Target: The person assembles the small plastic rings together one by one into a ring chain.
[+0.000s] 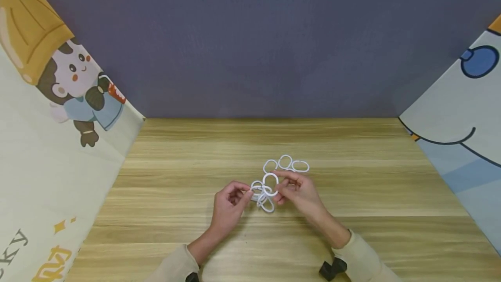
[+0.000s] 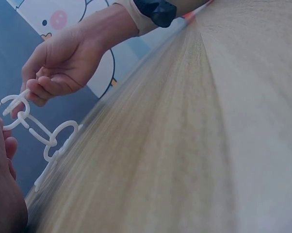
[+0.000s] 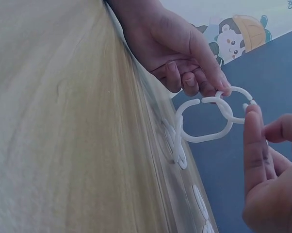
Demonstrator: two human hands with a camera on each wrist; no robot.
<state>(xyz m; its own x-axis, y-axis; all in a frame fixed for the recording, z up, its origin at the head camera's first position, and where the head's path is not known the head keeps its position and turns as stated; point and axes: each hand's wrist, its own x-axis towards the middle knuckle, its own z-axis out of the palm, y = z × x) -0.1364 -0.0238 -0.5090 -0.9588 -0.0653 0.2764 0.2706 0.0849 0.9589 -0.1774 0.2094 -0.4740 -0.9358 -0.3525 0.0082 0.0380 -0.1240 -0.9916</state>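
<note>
Between the two hands hangs a short chain of white plastic rings with gaps, like shower curtain rings. My left hand (image 1: 228, 206) pinches one ring (image 3: 240, 89) between thumb and finger. On the other side, my right hand (image 1: 297, 188) holds a ring (image 1: 270, 173) upright by its right side, thumb and fingers at it. In the right wrist view, a ring (image 3: 204, 140) hangs through the ring at the left fingertips, its gap facing up. More linked rings (image 1: 268, 210) dangle below, their lower ends close over the table. The right fingertips partly hide their ring's end.
Behind the hands, several loose rings (image 1: 300, 171) lie on the wood-grain table (image 1: 176, 142). A dark blue-grey panel (image 1: 250, 47) rises at the table's back edge. Printed cartoon panels stand at left (image 1: 51, 164) and right (image 1: 442, 125).
</note>
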